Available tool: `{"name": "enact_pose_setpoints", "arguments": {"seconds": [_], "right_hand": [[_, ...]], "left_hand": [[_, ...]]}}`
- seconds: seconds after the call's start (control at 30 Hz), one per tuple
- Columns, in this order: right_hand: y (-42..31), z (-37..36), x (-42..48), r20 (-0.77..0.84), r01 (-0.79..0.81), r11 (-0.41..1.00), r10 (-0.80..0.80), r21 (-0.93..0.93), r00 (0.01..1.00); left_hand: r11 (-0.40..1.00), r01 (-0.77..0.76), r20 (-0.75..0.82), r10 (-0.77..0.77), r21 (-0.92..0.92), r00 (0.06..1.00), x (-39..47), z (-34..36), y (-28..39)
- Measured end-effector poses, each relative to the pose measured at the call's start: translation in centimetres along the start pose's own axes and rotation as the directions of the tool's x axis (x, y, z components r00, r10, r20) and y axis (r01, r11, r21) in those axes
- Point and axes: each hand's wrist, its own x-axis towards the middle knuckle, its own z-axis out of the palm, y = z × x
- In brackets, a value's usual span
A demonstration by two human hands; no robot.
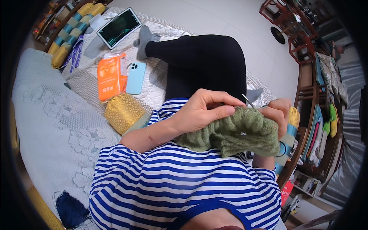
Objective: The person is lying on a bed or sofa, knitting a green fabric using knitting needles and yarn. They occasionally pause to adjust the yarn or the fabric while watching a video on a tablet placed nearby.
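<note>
A green knitted piece point(250, 135) hangs in soft folds between my hands, in front of the striped shirt. My left hand point(201, 112) pinches its upper edge between thumb and forefinger. Curled around the other end is my right hand point(277, 115), its palm and some fingers hidden. A grey metal knitting needle point(247, 100) sticks up from the top edge of the knitting, between the two hands. Below my right hand a thin dark cable point(284, 151) loops out; its connection to the needle is hidden. A small pale spot shows on the fabric.
On the quilted seat cover lie a light-blue phone point(136, 78), an orange package point(109, 76) and a tablet point(119, 28). A yellow bolster point(125, 112) sits by my left elbow. Dark-blue tassel threads point(70, 210) lie lower left. A wooden armrest point(294, 155) stands at right.
</note>
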Motion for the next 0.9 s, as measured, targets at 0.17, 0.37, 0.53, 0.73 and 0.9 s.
{"name": "enact_pose_setpoints", "arguments": {"seconds": [0.17, 0.37, 0.53, 0.73, 0.9], "right_hand": [[-0.3, -0.7, -0.3, 0.001, -0.009, 0.999, 0.009, 0.032, 1.000], [-0.2, -0.1, 0.1, 0.065, 0.080, 0.996, -0.078, -0.038, 0.995], [1.3, 1.2, 0.9, 0.166, 0.196, 0.980, -0.200, 0.044, 0.966], [1.5, 2.3, 3.5, 0.234, 0.247, 0.935, -0.307, 0.254, 0.922], [2.1, 1.9, 2.7, 0.271, 0.185, 0.964, -0.232, 0.189, 0.934]], "left_hand": [[0.996, 0.049, -0.053, -0.053, -0.077, 0.997, -0.1, 0.5, 0.4], [0.996, 0.028, -0.062, -0.034, -0.083, 0.998, -0.2, 0.6, -0.4], [1.000, 0.008, -0.056, -0.006, 0.030, 0.998, -0.3, 0.9, -0.1], [0.978, -0.067, 0.007, 0.067, 0.198, 0.998, -0.4, 1.2, -0.3], [0.968, -0.086, -0.015, 0.092, 0.235, 0.996, -0.5, 1.3, 0.1]]}}
